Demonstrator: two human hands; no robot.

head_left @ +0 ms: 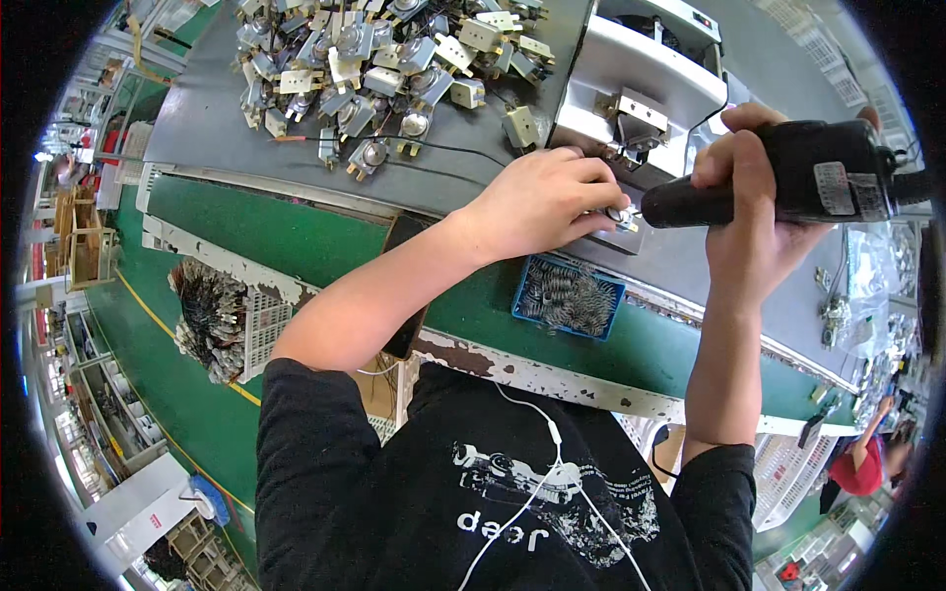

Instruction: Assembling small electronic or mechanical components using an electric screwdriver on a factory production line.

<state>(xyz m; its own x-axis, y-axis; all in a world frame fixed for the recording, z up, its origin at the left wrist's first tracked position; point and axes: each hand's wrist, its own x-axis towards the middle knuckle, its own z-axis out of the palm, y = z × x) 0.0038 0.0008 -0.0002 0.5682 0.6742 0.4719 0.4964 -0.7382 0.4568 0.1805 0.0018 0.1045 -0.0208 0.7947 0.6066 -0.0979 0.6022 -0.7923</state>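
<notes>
My right hand (pixel 744 187) is wrapped round a black electric screwdriver (pixel 808 172), held nearly level with its narrow end pointing left. Just beyond that end is a small silver-and-white part (pixel 623 219), pinched in the fingertips of my left hand (pixel 547 202). The part sits at the front of a metal machine (pixel 641 79) with a shiny housing and a small clamp-like block (pixel 641 118). My fingers partly hide the part. Whether the screwdriver's tip touches it, I cannot tell.
A heap of small assemblies (pixel 384 69) with round metal discs lies at the far left of the grey bench. Near the front edge stands a blue tray (pixel 567 297) of springs. A dark flat panel (pixel 404 286) is under my left forearm. A person in red (pixel 857 468) is at lower right.
</notes>
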